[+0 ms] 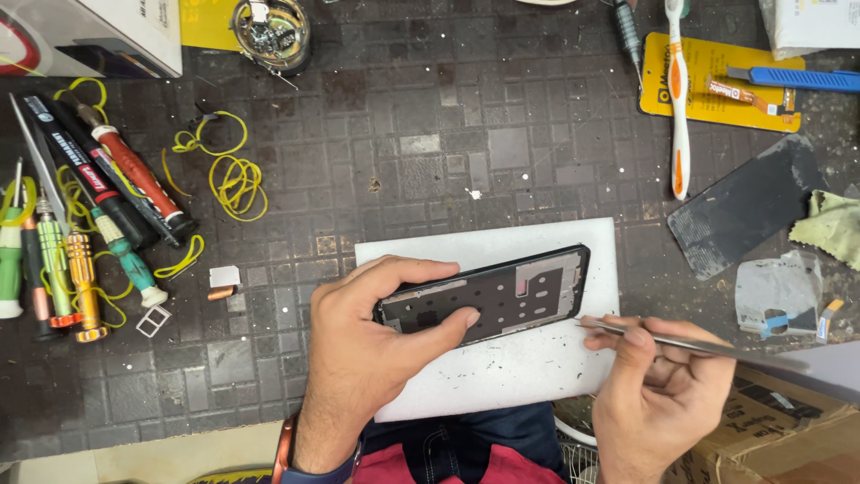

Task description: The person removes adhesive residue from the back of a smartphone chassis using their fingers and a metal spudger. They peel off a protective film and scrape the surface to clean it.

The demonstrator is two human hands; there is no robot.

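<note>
Nearest the camera, the right hand (658, 394) gripped thin metal tweezers (681, 341) between thumb and fingers, tip aimed left and sitting just beside the right end of the phone frame (488, 296). The left hand (367, 350) clamped the frame's near-left end, thumb pressed on its inner face, fingers curled over the far edge. Frame lay tilted on a white foam pad (502, 367), inner side up, bare metal plate showing with cutouts; no board, battery or screen seen in it, so it looked largely stripped. Judged mid-job: shell emptied, tweezers at the edge suggested fine picking or cleaning was left. Black specks dotted the pad.

Cardboard box (779, 430) sat bottom right.

Further out on the dark grid mat (403, 134): a small metal tray (153, 320) and a white scrap left of the pad; a row of screwdrivers (85, 215) with loose yellow wire (235, 179) at far left. On the right, a dark flat panel (743, 206), a green cloth (829, 229), a crumpled clear bag (775, 291). Farthest back: a toothbrush (679, 99), a yellow card (717, 81), a blue cutter (802, 79), and a round dish of small parts (271, 31).
</note>
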